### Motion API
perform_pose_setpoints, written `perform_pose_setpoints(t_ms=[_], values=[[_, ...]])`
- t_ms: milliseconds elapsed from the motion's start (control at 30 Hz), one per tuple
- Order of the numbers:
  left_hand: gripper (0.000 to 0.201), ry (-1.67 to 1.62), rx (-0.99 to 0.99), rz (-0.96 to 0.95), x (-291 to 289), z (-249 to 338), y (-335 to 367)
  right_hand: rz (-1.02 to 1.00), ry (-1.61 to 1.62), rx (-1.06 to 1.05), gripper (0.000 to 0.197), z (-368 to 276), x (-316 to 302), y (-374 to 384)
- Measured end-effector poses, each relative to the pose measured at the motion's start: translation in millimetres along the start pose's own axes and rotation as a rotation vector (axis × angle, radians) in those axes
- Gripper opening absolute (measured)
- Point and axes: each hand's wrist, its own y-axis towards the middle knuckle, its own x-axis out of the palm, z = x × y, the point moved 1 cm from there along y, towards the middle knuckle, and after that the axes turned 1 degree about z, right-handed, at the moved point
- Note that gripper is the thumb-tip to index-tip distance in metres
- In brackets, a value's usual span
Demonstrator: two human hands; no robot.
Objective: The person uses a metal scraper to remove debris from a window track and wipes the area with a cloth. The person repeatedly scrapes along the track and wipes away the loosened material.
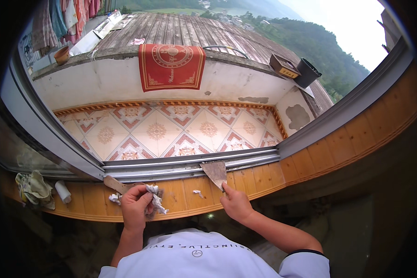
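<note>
My right hand (237, 204) grips a scraper (215, 173) with a broad, stained blade. Its blade rests against the metal sliding track (171, 172) of the window, pointing away from me. Pinched in my left hand (136, 206) is a crumpled, dirty tissue (157, 200) above the wooden sill (180, 197). Close beside that hand lies a flat brownish piece (115, 184), partly covered by my fingers; I cannot tell its kind. Small white scraps (198, 192) are on the sill between my hands.
At the sill's left end are a bunched cloth (34, 190) and a white roll (63, 192). A sliding window frame (55, 129) stands left. Beyond the tiled ledge (171, 132), a low wall carries a red mat (172, 69), a planter box (284, 66) and a dark bucket (306, 72).
</note>
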Motion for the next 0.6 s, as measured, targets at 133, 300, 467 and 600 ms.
perform_pose_setpoints(t_ms=[133, 300, 467, 600], values=[[0.008, 0.002, 0.012, 0.004, 3.5, 0.0, -0.3, -0.035, 0.02, 0.009, 0.049, -0.1, -4.9, -1.3], [0.009, -0.009, 0.0, -0.008, 12.6, -0.2, -3.2, -0.034, 0.042, -0.005, 0.05, 4.6, -4.6, -13.3], [0.009, 0.046, 0.018, 0.019, 19.5, -1.3, -7.1, 0.026, 0.063, -0.093, 0.051, 23.7, 6.9, -23.0], [0.011, 0.04, 0.035, 0.078, 24.4, 0.7, -15.0, 0.093, 0.071, -0.219, 0.053, 37.3, 13.8, -25.5]])
